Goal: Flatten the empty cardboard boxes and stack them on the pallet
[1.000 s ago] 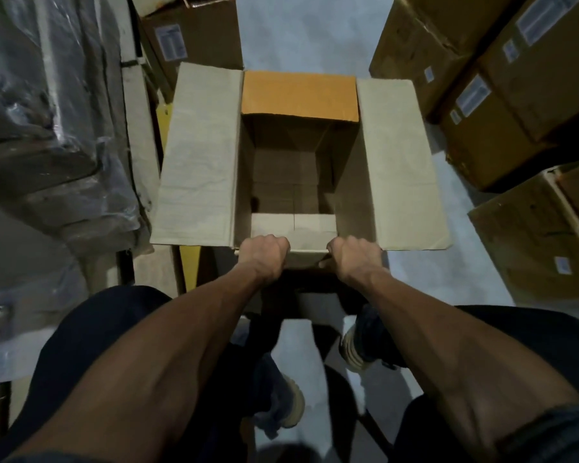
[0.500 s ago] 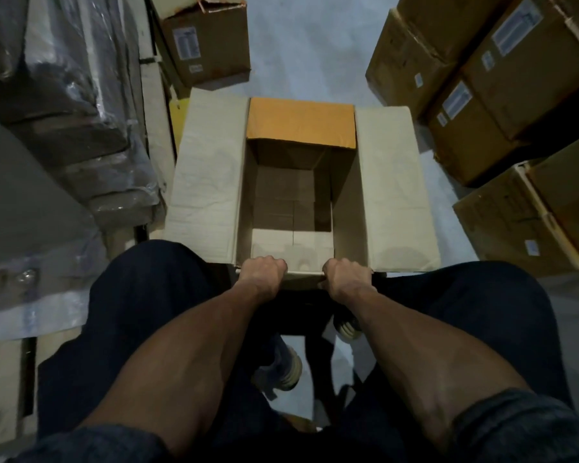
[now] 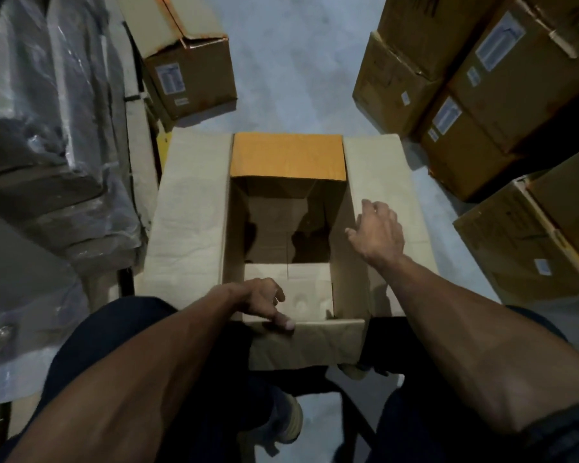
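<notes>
Left hand (image 3: 259, 300): fingers curled over the box's near rim, thumb pressing the near flap (image 3: 310, 344).
Box (image 3: 291, 228): upright on the floor between the knees, four flaps splayed, long axis running away from the person.
Right hand (image 3: 378, 230): relaxed, unclenched, grasping nothing, just above the right wall; nearer that side.

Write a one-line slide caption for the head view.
Left hand grips the near flap of an open, empty cardboard box while the right hand reaches over its right side.
</notes>
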`<control>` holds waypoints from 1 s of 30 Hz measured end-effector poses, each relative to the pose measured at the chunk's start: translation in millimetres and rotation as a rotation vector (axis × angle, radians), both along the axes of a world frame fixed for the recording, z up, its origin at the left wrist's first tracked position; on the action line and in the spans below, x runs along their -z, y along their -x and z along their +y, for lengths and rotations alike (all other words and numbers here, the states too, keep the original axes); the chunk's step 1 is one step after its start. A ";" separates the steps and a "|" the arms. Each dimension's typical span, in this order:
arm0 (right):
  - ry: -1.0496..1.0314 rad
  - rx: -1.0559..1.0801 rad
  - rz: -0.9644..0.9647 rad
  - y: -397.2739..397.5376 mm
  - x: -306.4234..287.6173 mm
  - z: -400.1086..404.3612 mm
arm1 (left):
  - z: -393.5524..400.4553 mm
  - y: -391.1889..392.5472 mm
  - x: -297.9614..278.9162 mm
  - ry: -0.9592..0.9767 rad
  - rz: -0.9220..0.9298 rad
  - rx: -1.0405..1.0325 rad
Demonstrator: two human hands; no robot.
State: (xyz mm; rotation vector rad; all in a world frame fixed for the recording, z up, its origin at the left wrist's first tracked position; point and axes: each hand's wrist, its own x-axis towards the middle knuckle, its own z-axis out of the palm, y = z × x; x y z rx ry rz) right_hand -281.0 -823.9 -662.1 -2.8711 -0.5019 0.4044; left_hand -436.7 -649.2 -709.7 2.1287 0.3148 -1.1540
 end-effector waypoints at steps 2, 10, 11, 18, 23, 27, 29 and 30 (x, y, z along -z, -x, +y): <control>0.001 0.054 0.062 -19.8 15.5 7.1 | 12.7 -23.8 3.0 0.120 -0.063 -0.218; -0.114 0.270 0.223 -33.3 59.7 22.5 | 47.5 -145.7 15.5 0.887 -0.213 -1.678; -0.090 0.295 0.248 -34.5 59.8 23.3 | 50.2 -161.3 16.5 1.026 -0.227 -1.820; -0.026 0.302 0.284 -31.5 61.5 30.8 | 59.7 -210.7 5.6 1.168 -0.293 -2.147; -0.034 0.314 0.293 -30.5 58.8 32.4 | 69.4 -225.3 -9.9 0.945 -0.412 -2.047; -0.042 0.323 0.288 -30.3 58.9 33.0 | 65.8 -237.2 -37.8 0.850 -0.545 -1.890; -0.047 0.327 0.297 -30.4 58.1 33.1 | 69.2 -247.8 -35.9 0.777 -0.578 -1.752; -0.046 0.329 0.300 -30.4 57.8 32.9 | 70.8 -250.2 -36.1 0.702 -0.604 -1.640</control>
